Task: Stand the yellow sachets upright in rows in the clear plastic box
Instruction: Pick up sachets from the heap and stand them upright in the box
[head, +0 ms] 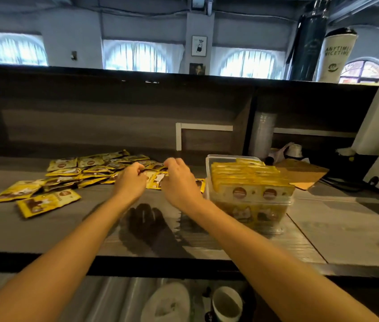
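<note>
Sitting closest, on a lower ledge beneath the counter edge, are a cup (227, 302) and a white rounded object (167, 300). Both bare forearms are reaching forward over the grey wooden counter (44, 233). The left hand (129, 180) and right hand (179, 182) are curling their fingers onto the edges of a single yellow sachet (155, 179), holding it between them at the near edge of the loose sachets (72, 173), which are lying scattered flat to the left. Just right of the hands, the clear plastic box (207, 173) is standing on the counter, holding rows of upright sachets (249, 180). Beyond it, a brown board (300, 173) is lying flat.
</note>
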